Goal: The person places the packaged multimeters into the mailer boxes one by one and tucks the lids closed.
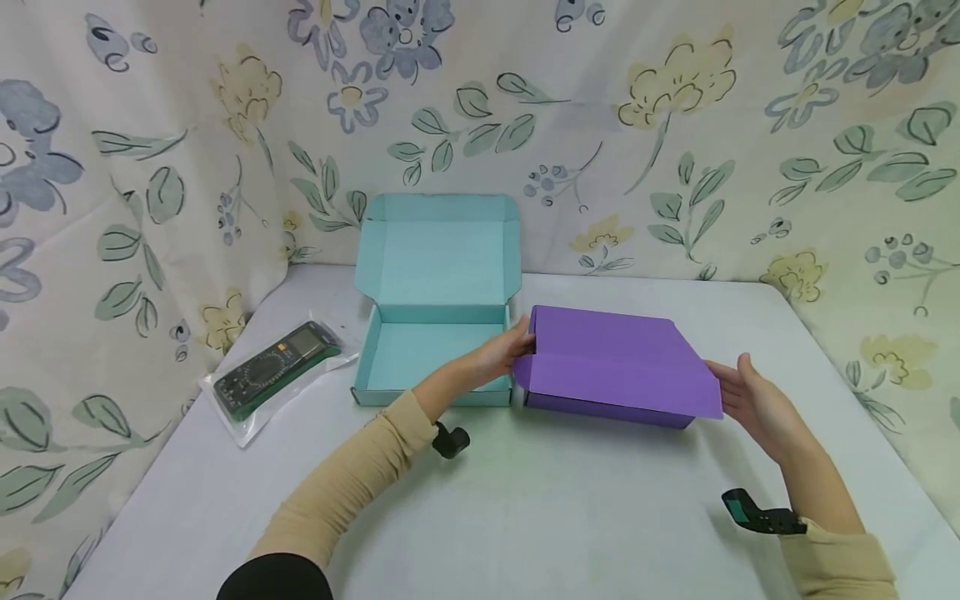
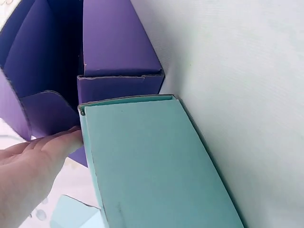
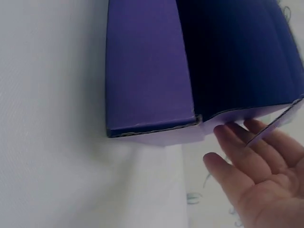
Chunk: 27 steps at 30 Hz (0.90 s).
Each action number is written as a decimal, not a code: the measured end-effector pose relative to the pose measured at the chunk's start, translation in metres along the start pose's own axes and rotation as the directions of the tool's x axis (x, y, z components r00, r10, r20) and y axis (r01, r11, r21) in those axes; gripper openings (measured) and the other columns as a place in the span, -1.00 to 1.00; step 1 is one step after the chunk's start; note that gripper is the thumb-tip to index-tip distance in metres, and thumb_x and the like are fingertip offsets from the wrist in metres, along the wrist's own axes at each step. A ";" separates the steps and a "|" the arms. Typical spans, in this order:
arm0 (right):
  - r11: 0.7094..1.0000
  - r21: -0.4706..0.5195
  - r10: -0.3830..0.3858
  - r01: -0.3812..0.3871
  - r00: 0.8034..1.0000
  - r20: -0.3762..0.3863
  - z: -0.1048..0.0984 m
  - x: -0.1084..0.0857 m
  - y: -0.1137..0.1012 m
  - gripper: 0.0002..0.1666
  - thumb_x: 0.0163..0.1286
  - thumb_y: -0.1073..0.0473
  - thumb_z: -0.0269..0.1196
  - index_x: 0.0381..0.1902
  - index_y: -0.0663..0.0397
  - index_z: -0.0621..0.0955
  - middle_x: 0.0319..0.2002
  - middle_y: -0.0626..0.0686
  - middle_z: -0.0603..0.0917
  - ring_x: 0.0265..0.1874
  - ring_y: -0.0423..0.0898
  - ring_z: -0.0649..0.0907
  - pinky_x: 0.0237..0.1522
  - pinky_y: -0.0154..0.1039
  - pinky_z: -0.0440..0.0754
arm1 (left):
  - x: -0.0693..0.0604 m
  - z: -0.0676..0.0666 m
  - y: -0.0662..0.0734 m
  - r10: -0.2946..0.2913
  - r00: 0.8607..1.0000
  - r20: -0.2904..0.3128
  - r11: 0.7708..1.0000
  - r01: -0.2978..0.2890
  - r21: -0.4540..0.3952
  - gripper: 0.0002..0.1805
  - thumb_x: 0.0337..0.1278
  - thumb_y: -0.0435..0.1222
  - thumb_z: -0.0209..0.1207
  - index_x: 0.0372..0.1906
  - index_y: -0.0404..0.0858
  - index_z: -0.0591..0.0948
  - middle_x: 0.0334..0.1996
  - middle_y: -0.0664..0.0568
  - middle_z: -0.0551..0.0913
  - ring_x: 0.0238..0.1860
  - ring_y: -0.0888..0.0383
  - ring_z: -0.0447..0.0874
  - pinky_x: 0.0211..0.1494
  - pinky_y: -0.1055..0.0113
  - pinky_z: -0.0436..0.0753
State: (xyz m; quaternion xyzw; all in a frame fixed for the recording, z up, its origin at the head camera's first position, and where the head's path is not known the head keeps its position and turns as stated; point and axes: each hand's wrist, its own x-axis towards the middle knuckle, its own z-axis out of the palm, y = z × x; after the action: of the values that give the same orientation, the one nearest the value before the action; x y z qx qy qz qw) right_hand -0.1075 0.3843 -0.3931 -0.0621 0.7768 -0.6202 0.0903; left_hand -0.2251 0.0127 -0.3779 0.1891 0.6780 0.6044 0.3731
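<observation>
A purple cardboard box (image 1: 600,333) sits at the middle right of the table. Its lid is partly raised, and the wrist views show a dark gap between lid and base. At the box's left end is my left hand (image 1: 495,354), reaching over the teal box, its fingers almost straight against the purple side; some fingertips are hidden. My right hand (image 1: 757,408) is at the other end, palm facing the box. In the right wrist view its fingers (image 3: 237,147) touch the lid's side flap without curling round it, the thumb apart.
Just left of the purple box stands an open teal box (image 1: 435,398), lid upright behind it. Farther left lies a multimeter (image 1: 277,367) in a clear plastic bag. A floral curtain (image 1: 570,150) hangs behind the white table (image 1: 540,500).
</observation>
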 end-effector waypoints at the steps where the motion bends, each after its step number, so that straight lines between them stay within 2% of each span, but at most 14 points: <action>1: 1.000 -0.018 0.019 -0.019 1.000 -0.017 0.001 -0.001 -0.001 -0.04 0.58 -0.23 -0.44 0.38 0.68 -0.07 0.04 -0.44 0.48 -0.01 -0.59 0.48 -0.03 -0.62 0.47 | -0.002 0.000 0.000 -0.003 1.000 0.006 1.000 0.003 0.021 -0.19 0.50 0.14 -0.60 0.52 -0.41 -0.10 0.51 -0.26 -0.06 0.51 -0.09 -0.09 0.51 0.11 0.03; 6: 0.996 -0.040 0.083 -0.086 0.994 -0.070 0.004 -0.007 -0.006 -0.15 0.62 -0.09 -0.24 0.36 0.70 -0.02 -0.07 -0.48 0.52 -0.09 -0.59 0.52 -0.09 -0.62 0.51 | -0.011 0.000 0.001 -0.008 0.999 0.031 0.995 0.004 0.098 -0.20 0.49 0.15 -0.59 0.53 -0.36 -0.11 0.53 -0.20 -0.07 0.51 -0.05 -0.07 0.51 0.14 0.05; 12: 0.987 -0.120 0.092 -0.104 0.991 -0.099 0.012 -0.016 -0.008 -0.22 0.63 -0.01 -0.19 0.36 0.70 0.04 -0.10 -0.50 0.51 -0.12 -0.57 0.55 -0.11 -0.60 0.54 | -0.023 0.004 0.004 -0.024 0.999 0.048 0.985 0.015 0.172 -0.26 0.54 0.08 -0.50 0.53 -0.34 -0.12 0.54 -0.14 -0.11 0.52 -0.02 -0.14 0.52 0.13 0.02; 15: 0.977 -0.177 0.096 -0.118 0.987 -0.126 0.017 -0.020 -0.008 -0.25 0.62 0.00 -0.16 0.36 0.66 0.10 -0.12 -0.47 0.52 -0.15 -0.56 0.56 -0.12 -0.60 0.54 | -0.029 0.007 0.002 -0.041 0.998 0.037 0.959 0.029 0.281 -0.28 0.54 0.08 -0.41 0.54 -0.29 -0.08 0.54 -0.07 -0.08 0.53 0.03 -0.16 0.52 0.11 0.01; 18: 0.965 -0.218 0.112 -0.148 0.979 -0.169 0.022 -0.023 -0.008 -0.32 0.61 0.00 -0.14 0.32 0.59 0.20 -0.19 -0.39 0.57 -0.20 -0.52 0.57 -0.15 -0.59 0.55 | -0.035 0.012 -0.001 -0.044 0.999 0.014 0.915 0.035 0.401 -0.27 0.52 0.08 -0.29 0.55 -0.27 -0.05 0.54 -0.05 -0.05 0.53 0.05 -0.16 0.52 0.07 -0.01; 21: 0.956 -0.229 0.137 -0.182 0.971 -0.197 0.026 -0.024 -0.008 -0.37 0.61 0.01 -0.13 0.20 0.60 0.27 -0.23 -0.27 0.60 -0.24 -0.48 0.58 -0.17 -0.58 0.56 | -0.040 0.018 -0.005 -0.032 0.999 -0.006 0.882 0.031 0.471 -0.26 0.52 0.03 -0.20 0.54 -0.29 -0.06 0.54 -0.08 -0.05 0.53 0.03 -0.16 0.52 0.07 -0.01; 23: 0.952 -0.226 0.161 -0.208 0.964 -0.209 0.029 -0.024 -0.008 -0.37 0.61 0.01 -0.13 0.17 0.62 0.28 -0.22 -0.19 0.62 -0.26 -0.48 0.58 -0.18 -0.56 0.58 | -0.042 0.022 -0.007 -0.026 0.999 -0.019 0.872 0.032 0.489 -0.27 0.52 0.00 -0.18 0.54 -0.30 -0.06 0.53 -0.09 -0.04 0.52 0.03 -0.14 0.51 0.10 0.03; 27: 0.941 -0.220 0.208 -0.257 0.953 -0.221 0.033 -0.025 -0.008 -0.31 0.61 -0.01 -0.13 0.19 0.67 0.26 -0.16 -0.05 0.63 -0.27 -0.49 0.57 -0.19 -0.53 0.61 | -0.044 0.028 -0.011 -0.017 0.999 -0.047 0.869 0.038 0.493 -0.30 0.53 -0.06 -0.17 0.53 -0.32 -0.04 0.52 -0.10 0.01 0.51 0.01 -0.09 0.50 0.11 0.07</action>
State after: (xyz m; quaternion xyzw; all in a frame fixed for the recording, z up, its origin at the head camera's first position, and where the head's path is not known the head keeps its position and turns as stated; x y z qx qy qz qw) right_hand -0.0762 0.3561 -0.3907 0.0807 0.8546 -0.5069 0.0785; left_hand -0.1741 -0.0018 -0.3764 0.2558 0.8201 0.4096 0.3069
